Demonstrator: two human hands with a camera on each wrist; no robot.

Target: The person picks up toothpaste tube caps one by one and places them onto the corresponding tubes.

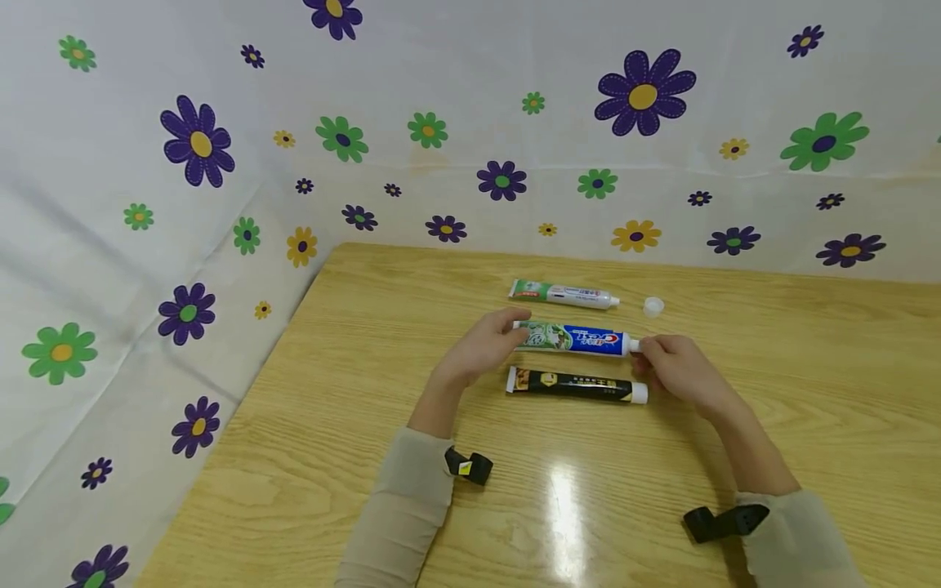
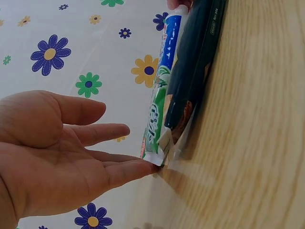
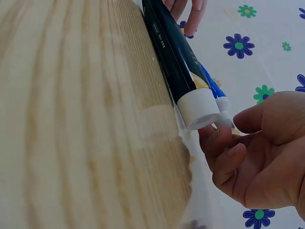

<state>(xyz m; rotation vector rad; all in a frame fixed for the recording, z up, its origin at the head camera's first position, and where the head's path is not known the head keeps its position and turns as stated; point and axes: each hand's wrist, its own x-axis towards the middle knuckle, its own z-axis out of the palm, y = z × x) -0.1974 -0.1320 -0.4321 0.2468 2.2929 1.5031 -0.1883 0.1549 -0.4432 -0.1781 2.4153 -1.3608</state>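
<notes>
Three toothpaste tubes lie in rows on the wooden table. The middle one, a blue-and-green Crest toothpaste tube (image 1: pixel 581 339), is between my hands. My left hand (image 1: pixel 485 347) touches its flat crimped end with outstretched fingers; in the left wrist view these fingers (image 2: pixel 128 171) look straight. At the other end my right hand (image 1: pixel 680 367) pinches the tube's white tip (image 3: pixel 224 117) between thumb and fingers. Nearer to me is a black toothpaste tube (image 1: pixel 581 385) with a white cap (image 3: pixel 199 109). Behind lies a smaller white-and-green toothpaste tube (image 1: pixel 562 294), its narrow nozzle bare.
A loose white cap (image 1: pixel 653 306) sits on the table (image 1: pixel 809 367) to the right of the small tube. Flower-patterned white cloth (image 1: pixel 470 98) hangs along the table's back and left edges. Black straps with small cameras (image 1: pixel 470 467) are on both wrists.
</notes>
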